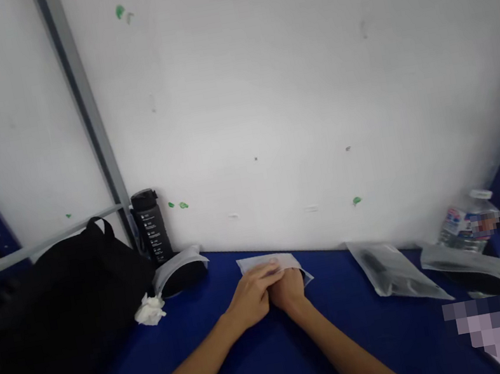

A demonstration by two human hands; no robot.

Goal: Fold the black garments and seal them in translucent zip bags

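A frosted zip bag [250, 263] lies on the blue table close to the white wall, its mouth facing me. My left hand [252, 293] grips the bag's upper side near the mouth, fingers pointing right and laid across it. Beside it, my right hand [290, 289] reaches into the mouth of the bag, touching the left fingers. The right fingers are hidden under the plastic, so I cannot see what they touch. A dark edge shows inside the bag at its right end.
On the left are a black bag [68, 309], a black water bottle [152, 227], a crumpled tissue [150, 310] and another frosted bag [181, 265] with something black. On the right are a filled frosted bag [393, 271], another bag [476, 263] and a clear plastic bottle [467, 223].
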